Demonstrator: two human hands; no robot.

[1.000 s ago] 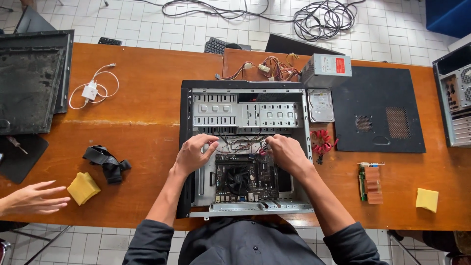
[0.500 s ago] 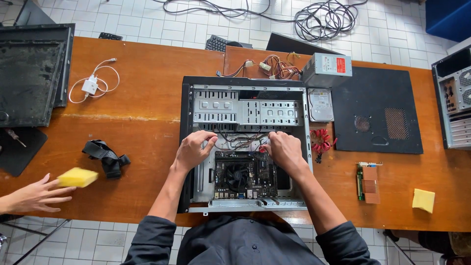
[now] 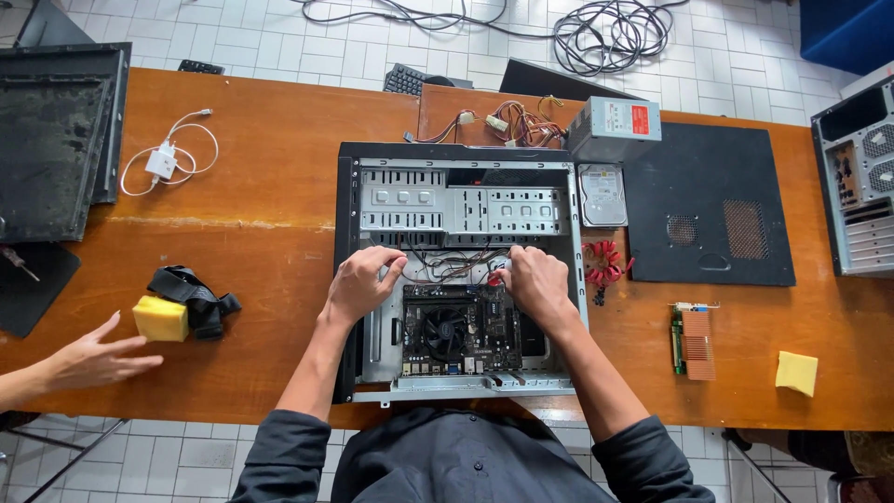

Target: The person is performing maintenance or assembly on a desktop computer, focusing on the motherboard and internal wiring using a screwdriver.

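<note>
1. While the person leans over the table [image 3: 279, 279], the left hand [image 3: 361, 284] and the right hand [image 3: 533, 279] are both inside the open computer case [image 3: 346, 233], fingers bent into the bundle of thin wires [image 3: 452, 265]; I cannot tell if they really grip a wire.
2. Just below the hands lies the motherboard [image 3: 484, 326] with its round fan [image 3: 444, 333].
3. To the right of the case are a hard drive [image 3: 602, 196] and a power supply [image 3: 615, 129].
4. Far to the left, another person's hand [image 3: 93, 359] lies flat near a yellow sponge [image 3: 160, 319].
</note>
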